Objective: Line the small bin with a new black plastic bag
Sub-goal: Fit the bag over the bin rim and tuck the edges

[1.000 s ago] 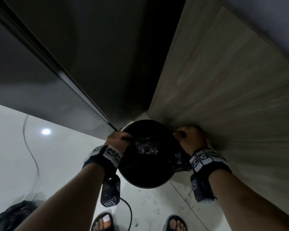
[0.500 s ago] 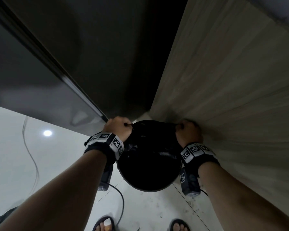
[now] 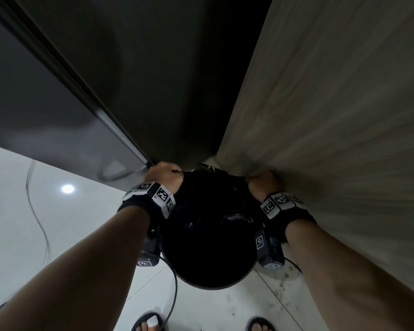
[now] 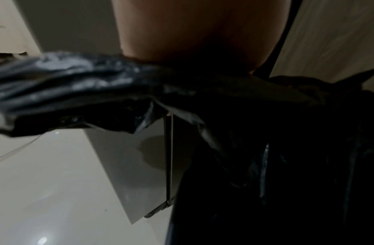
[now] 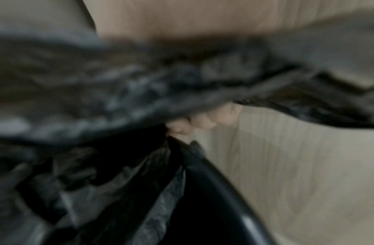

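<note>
While the bin (image 3: pixel 210 266) stands on pale floor tiles (image 3: pixel 34 235) beside a wood-grain panel (image 3: pixel 332 139), left hand (image 3: pixel 164 176) and right hand (image 3: pixel 264 185) each clutch the black bag (image 3: pixel 213 211) at its far rim.

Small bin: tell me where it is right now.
In the head view the small bin stands on the floor, centre-bottom, between the left hand and right hand, against the wood-grain panel.

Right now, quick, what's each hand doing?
Left hand: gripping the bag at the bin rim.
Right hand: gripping the bag too.

My sandalled feet (image 3: pixel 148 324) on pale tile floor (image 3: pixel 46 235); a wood-grain panel (image 3: pixel 332 115) beside dark cabinet (image 3: pixel 153 68).
</note>
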The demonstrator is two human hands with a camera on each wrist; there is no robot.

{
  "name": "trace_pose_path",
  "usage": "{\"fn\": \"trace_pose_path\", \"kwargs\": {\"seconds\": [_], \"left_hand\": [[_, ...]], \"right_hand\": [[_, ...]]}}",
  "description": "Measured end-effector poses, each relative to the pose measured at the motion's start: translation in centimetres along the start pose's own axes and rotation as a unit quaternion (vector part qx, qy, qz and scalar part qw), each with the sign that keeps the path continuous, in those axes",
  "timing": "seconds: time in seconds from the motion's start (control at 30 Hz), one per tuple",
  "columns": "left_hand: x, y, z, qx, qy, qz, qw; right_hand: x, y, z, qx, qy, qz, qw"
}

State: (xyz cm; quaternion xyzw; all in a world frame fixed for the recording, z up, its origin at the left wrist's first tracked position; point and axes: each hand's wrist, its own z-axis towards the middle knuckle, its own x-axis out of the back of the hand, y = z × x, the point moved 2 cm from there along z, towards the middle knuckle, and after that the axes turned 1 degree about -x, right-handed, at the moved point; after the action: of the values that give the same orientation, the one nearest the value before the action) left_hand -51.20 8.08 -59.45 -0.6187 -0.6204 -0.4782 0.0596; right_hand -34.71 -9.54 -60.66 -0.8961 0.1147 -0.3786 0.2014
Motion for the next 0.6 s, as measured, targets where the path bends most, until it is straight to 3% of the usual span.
{"fn": "trace_pose_path", "kwargs": {"seconds": [0.1,0.2,0.43,0.53,0.6], "left_hand": [[-0.3,-1.7,0.7,0.018,0.007,-0.045,0.999],[-0.4,-2.8,0.8,0.044,0.021,-0.088,0.995],[0.4,-2.8,0.6,-0.010,-0.024,-0.183,0.983],[-0.1,-3.5,0.3,0.002,0.005,-0.137,0.991],[-0.7,-4.1,0.4,-0.009,0.019,-0.111,0.994]], "right_hand": [[-0.5,-0.1,0.3,0.031,-0.015,0.040,0.999],[-0.9,0.3,1.1,0.043,0.022,-0.012,0.999],[-0.5,1.7,1.3,0.045,-0.043,0.081,0.995],[-0.4,2.3,1.3,0.066,-0.041,0.115,0.990],[-0.7,2.6,1.3,0.070,-0.034,0.076,0.994]]}}
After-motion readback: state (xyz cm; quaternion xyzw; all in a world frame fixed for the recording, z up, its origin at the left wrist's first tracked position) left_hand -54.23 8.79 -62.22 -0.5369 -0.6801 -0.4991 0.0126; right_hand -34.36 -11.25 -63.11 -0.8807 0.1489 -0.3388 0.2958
